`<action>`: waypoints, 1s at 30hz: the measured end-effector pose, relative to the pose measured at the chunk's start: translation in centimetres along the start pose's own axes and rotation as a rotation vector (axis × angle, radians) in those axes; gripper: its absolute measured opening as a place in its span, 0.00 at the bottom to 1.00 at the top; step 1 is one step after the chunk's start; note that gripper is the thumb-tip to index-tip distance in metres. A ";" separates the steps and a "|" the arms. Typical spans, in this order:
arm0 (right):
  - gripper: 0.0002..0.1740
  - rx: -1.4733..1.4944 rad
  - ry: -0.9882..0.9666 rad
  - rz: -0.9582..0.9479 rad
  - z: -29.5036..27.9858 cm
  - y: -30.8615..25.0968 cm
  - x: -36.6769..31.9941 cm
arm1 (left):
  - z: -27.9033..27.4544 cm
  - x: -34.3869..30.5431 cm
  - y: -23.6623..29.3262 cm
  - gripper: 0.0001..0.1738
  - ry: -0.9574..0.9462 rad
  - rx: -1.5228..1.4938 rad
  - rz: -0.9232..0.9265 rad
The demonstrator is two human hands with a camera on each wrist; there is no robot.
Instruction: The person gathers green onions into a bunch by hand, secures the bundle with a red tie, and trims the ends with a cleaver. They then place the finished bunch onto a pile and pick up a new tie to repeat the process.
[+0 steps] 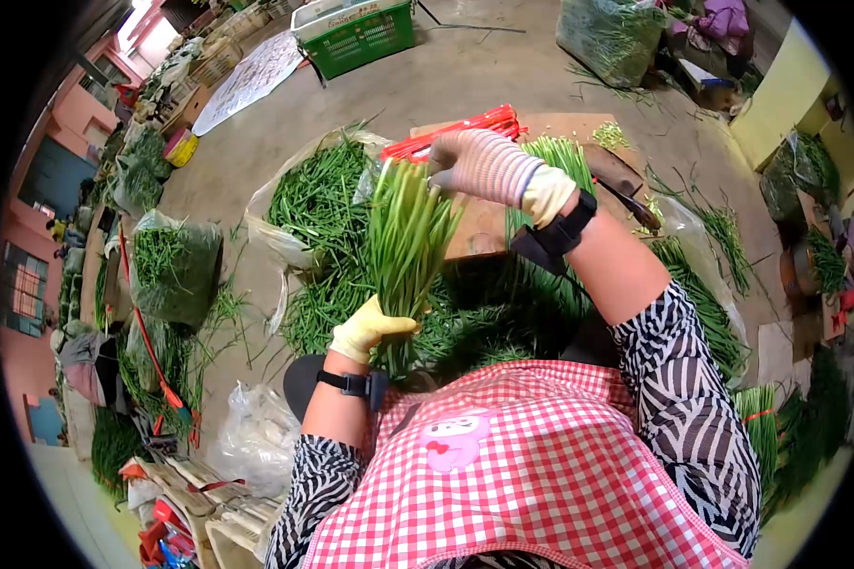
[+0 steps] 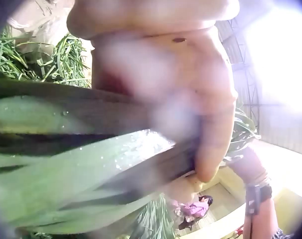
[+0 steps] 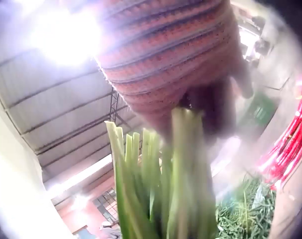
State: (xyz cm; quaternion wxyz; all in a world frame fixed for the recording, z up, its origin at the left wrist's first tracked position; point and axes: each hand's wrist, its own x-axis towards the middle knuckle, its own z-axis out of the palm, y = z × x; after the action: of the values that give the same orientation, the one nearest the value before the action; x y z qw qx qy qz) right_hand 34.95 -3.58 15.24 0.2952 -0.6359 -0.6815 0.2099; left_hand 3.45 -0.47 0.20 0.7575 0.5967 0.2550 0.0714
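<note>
In the head view my left hand (image 1: 375,329), in a yellow glove, grips a thick bunch of garlic chives (image 1: 403,242) low down. The bunch stands upright with its pale cut ends at the top. Long flat leaves (image 2: 86,164) fill the left wrist view close up. My right hand (image 1: 484,169), in a striped knit glove, is at the top of the bunch. Its curled fingers pinch stalk ends (image 3: 186,124), as the right wrist view shows; the fingertips are partly hidden. Another row of chives (image 1: 557,156) lies on the wooden board (image 1: 474,232) beyond the right hand.
Red strips (image 1: 460,133) lie along the board's far edge. A knife-like tool (image 1: 626,201) sits at its right, near pale trimmings (image 1: 610,136). To the left is an open plastic bag of greens (image 1: 318,194). Farther off stands a green crate (image 1: 356,43).
</note>
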 end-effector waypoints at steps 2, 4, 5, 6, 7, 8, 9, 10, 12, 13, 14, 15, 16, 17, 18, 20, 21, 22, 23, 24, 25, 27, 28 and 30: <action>0.18 -0.101 0.021 -0.045 -0.3 -0.5 -0.6 | 0.0 -0.1 -0.3 0.27 -0.006 0.010 -0.009; 0.16 -0.177 0.023 -0.118 0.0 0.0 -0.8 | -0.4 0.1 -0.5 0.28 -0.034 0.012 -0.052; 0.16 -0.207 0.042 -0.163 0.1 0.3 -1.0 | -0.5 0.2 -0.6 0.28 -0.038 -0.001 -0.077; 0.16 -0.237 0.062 -0.207 0.1 0.4 -1.2 | -0.4 0.3 -0.7 0.27 -0.045 -0.013 -0.101; 0.16 -0.211 0.045 -0.160 0.2 0.4 -1.2 | -0.3 0.3 -0.8 0.27 -0.023 -0.041 -0.103; 0.17 -0.254 0.025 -0.160 0.3 0.4 -1.4 | -0.2 0.4 -0.9 0.27 -0.023 -0.046 -0.096; 0.17 -0.296 0.005 -0.160 0.3 0.3 -1.7 | 0.1 0.4 -0.6 0.27 -0.023 -0.051 -0.089; 0.17 -0.338 -0.014 -0.159 0.3 0.2 -1.9 | 0.2 0.4 -0.4 0.27 -0.024 -0.055 -0.082; 0.17 -0.500 -0.113 -0.057 0.4 0.1 -1.6 | 0.0 0.7 -1.0 0.27 -0.034 -0.047 -0.079; 0.17 -0.543 -0.125 -0.039 0.6 0.1 -1.5 | 0.4 0.6 -0.8 0.27 -0.031 -0.075 -0.069; 0.18 -0.586 -0.138 -0.023 0.8 0.2 -1.4 | 0.7 0.5 -0.6 0.28 -0.026 -0.104 -0.059; 0.17 -0.602 -0.123 -0.099 1.0 0.7 -1.3 | 0.7 0.4 -0.5 0.29 -0.018 -0.100 -0.076; 0.17 -0.681 -0.116 -0.172 1.2 1.3 -1.1 | 0.6 0.5 -0.7 0.30 -0.024 -0.084 -0.084; 0.17 -0.697 -0.122 -0.198 1.3 1.9 -1.1 | 0.6 0.4 -0.7 0.30 -0.021 -0.110 -0.096; 0.17 -0.712 -0.129 -0.223 1.4 2.3 -1.2 | 0.7 0.3 -0.6 0.30 -0.019 -0.135 -0.109; 0.18 -0.713 -0.069 -0.291 1.8 3.4 -1.3 | 0.4 0.3 -1.0 0.30 -0.018 -0.114 -0.127; 0.18 -0.714 -0.039 -0.323 1.9 3.7 -1.4 | 0.3 0.4 -1.1 0.30 -0.020 -0.104 -0.135; 0.17 -0.739 -0.047 -0.315 2.2 3.9 -1.3 | 0.3 0.4 -1.2 0.30 -0.018 -0.098 -0.138; 0.17 -0.765 -0.055 -0.308 2.4 4.0 -1.1 | 0.3 0.4 -1.4 0.30 -0.015 -0.093 -0.138; 0.16 -0.791 -0.065 -0.303 2.6 3.8 -0.9 | 0.4 0.3 -1.2 0.30 -0.012 -0.088 -0.139; 0.11 -0.740 -0.077 -0.276 2.6 3.7 -0.8 | 0.5 0.3 -1.0 0.30 -0.020 -0.101 -0.134; 0.10 -0.743 -0.044 -0.339 2.2 3.1 -1.3 | 0.7 0.4 -0.5 0.30 -0.036 -0.128 -0.123; 0.09 -0.743 -0.028 -0.371 1.8 2.6 -1.7 | 0.6 0.4 -0.5 0.30 -0.046 -0.127 -0.122; 0.07 -0.732 -0.055 -0.253 0.6 1.4 -2.2 | 0.2 0.6 -0.5 0.30 -0.066 -0.124 -0.119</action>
State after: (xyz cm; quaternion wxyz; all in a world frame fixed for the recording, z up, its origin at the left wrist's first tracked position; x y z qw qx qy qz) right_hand 35.66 -5.53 13.60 0.0539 -0.6042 -0.7920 -0.0686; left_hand 3.97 -0.52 -0.46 0.8040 0.5343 0.2601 0.0221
